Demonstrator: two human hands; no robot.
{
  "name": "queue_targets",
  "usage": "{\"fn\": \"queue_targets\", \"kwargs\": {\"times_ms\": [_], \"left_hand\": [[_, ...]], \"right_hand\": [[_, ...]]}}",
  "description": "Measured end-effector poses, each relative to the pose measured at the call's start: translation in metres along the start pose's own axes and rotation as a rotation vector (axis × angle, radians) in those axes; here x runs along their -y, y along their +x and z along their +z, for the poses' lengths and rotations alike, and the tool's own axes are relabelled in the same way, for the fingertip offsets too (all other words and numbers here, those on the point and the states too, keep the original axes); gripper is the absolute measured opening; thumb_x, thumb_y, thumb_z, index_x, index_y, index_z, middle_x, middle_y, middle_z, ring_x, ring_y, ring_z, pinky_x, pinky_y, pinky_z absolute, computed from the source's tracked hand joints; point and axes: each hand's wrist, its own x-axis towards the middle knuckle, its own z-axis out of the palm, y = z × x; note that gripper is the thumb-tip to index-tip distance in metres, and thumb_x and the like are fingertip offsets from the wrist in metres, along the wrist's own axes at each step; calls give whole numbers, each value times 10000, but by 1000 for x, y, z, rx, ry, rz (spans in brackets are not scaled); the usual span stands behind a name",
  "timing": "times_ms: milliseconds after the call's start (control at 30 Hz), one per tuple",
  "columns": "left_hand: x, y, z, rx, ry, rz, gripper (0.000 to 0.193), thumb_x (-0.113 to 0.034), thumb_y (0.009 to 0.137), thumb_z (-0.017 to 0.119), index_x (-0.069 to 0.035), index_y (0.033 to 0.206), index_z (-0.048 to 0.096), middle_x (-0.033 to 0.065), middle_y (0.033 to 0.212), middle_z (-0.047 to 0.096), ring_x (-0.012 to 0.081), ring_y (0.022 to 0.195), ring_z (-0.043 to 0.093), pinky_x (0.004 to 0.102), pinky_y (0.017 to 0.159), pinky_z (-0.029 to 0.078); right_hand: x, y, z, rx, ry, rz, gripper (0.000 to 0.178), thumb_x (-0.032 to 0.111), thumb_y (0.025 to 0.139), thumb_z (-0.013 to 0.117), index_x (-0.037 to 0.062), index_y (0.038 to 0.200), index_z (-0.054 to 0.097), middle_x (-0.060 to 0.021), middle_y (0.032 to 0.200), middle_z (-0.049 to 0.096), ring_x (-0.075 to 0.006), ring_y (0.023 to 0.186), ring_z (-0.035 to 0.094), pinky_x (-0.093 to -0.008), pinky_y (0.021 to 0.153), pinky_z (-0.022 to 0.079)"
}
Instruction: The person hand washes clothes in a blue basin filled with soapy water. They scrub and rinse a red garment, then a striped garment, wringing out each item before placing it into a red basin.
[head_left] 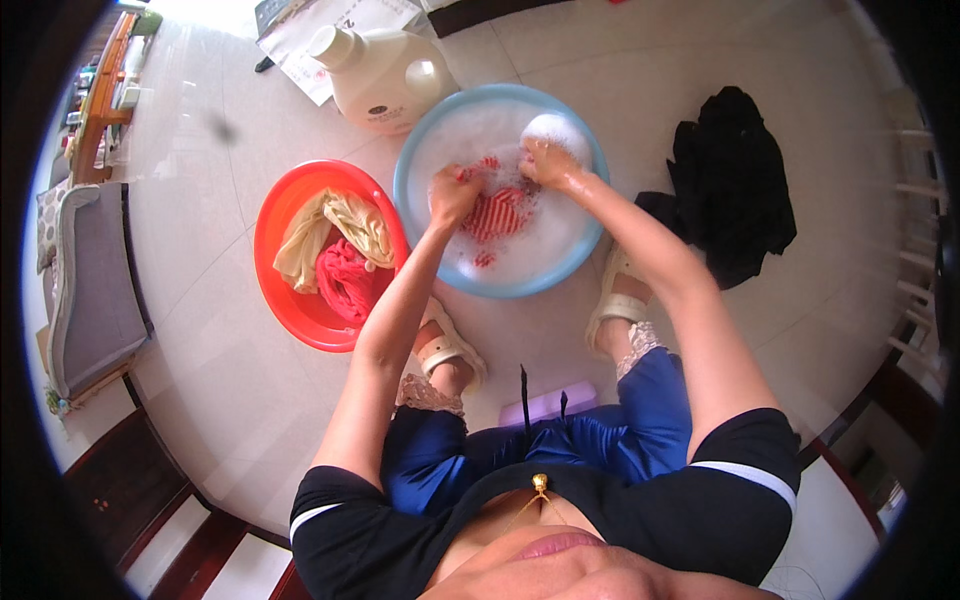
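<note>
A light blue basin (pixel 510 291) full of white suds stands on the floor in front of me. In it lies a wet garment with red and white stripes (pixel 495 217), partly under the foam. My left hand (pixel 455 195) is closed on the garment's left part, with a bit of red cloth showing at the fingers. My right hand (pixel 546 163) is closed at its upper right part, with foam on the fingers. A mound of suds (pixel 556 130) rises beside the right hand. How much cloth each hand grips is partly hidden.
Left of it, a red basin (pixel 263 250) holds cream cloth (pixel 305 245) and pinkish-red cloth (pixel 345 280). A large off-white bottle (pixel 390 85) stands behind. Black clothing (pixel 735 190) lies on the tiles at right. A purple stool (pixel 550 402) is beneath me; a grey sofa (pixel 100 290) stands far left.
</note>
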Motion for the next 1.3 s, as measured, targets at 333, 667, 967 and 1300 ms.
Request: {"fn": "queue_targets", "kwargs": {"times_ms": [333, 667, 967, 1300], "left_hand": [[12, 8, -15, 72, -1136, -58, 170, -109, 885, 570, -14, 1026, 563, 117, 962, 638, 231, 848, 638, 368, 740, 544], [-11, 0, -27, 179, -1169, -116, 191, -64, 875, 565, -12, 1058, 539, 108, 962, 618, 224, 864, 624, 330, 749, 530], [2, 3, -16, -306, -249, 296, 331, -34, 834, 544, -95, 1158, 505, 140, 956, 614, 262, 837, 615, 333, 739, 485], [26, -2, 31, -16, 444, 421, 337, -53, 825, 469, -65, 1150, 559, 246, 1127, 544, 416, 1110, 474, 451, 934, 388]], "right_hand": [[33, 3, -38, -32, 871, 3, 297, 306, 883, 615, 63, 762, 496, 39, 723, 439, -80, 654, 390, -262, 598, 406], [46, 0, -63, 511, 559, -16, 187, 151, 798, 660, -1, 897, 616, -79, 678, 595, -182, 680, 603, -354, 647, 499], [60, 14, -32, -164, 397, 185, 275, 149, 832, 562, 53, 1087, 528, -219, 896, 617, -398, 925, 564, -474, 783, 452], [18, -4, 44, 151, -154, -84, 305, 40, 799, 504, 29, 1092, 587, -246, 1064, 579, -390, 1012, 554, -466, 882, 443]]}}
